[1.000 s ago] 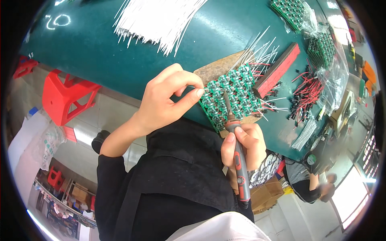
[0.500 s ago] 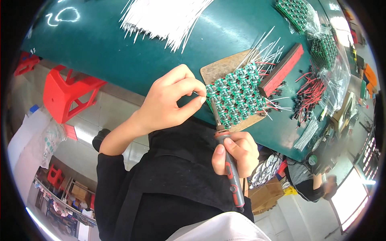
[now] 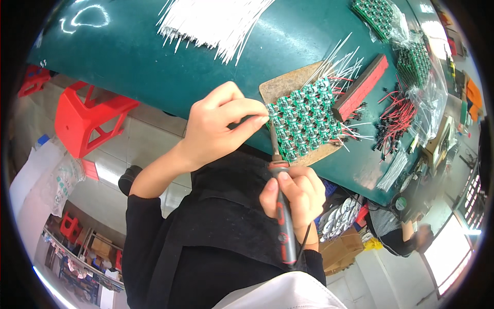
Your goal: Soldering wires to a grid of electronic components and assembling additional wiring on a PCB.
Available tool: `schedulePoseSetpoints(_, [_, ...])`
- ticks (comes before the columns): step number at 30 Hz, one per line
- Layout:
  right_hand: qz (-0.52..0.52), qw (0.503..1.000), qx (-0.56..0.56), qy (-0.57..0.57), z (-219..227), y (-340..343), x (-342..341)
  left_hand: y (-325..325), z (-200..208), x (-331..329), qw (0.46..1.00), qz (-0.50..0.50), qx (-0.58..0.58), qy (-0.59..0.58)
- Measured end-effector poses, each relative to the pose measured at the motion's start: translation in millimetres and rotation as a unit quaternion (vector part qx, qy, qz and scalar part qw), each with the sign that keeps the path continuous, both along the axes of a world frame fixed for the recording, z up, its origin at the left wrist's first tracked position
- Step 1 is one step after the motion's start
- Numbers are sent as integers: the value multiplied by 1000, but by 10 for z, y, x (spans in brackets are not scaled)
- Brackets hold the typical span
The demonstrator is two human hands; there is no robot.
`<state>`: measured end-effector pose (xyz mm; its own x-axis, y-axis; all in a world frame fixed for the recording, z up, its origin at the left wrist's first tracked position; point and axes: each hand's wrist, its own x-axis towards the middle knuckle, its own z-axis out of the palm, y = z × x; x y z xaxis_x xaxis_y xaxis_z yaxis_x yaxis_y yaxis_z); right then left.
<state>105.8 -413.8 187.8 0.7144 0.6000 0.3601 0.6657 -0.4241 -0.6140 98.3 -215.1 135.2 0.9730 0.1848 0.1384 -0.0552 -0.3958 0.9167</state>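
The right hand is wrapped in a fist around the red-and-black handle of a slim soldering iron, whose metal tip points up and away from the grip to the near left corner of a panel of small green round circuit boards. The left hand sits just above and to the left of that grip, its thumb and forefinger pressed together in a pinch right at the same corner of the panel; what they hold is too thin to make out. The panel lies on a worn brown board on the dark green table, just beyond the iron's tip. Further from the grip, to the upper right, a long red-and-black bar rests at the panel's far edge among loose white wires. A heap of thin white wires lies well beyond the left hand.
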Motion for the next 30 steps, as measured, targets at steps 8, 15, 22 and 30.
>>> schedulePoseSetpoints(8, [-41,906,270,323,2,-351,430,-63,-31,-138,998,28,-21,-47])
schedulePoseSetpoints(15, [24,928,193,319,-136,-311,575,-138,-84,-116,998,36,19,-51])
schedulePoseSetpoints(22, [104,940,147,288,-127,-278,709,-129,-33,-99,994,27,97,-30])
schedulePoseSetpoints(30, [67,949,197,237,-51,-399,800,-155,106,7,997,74,8,-8])
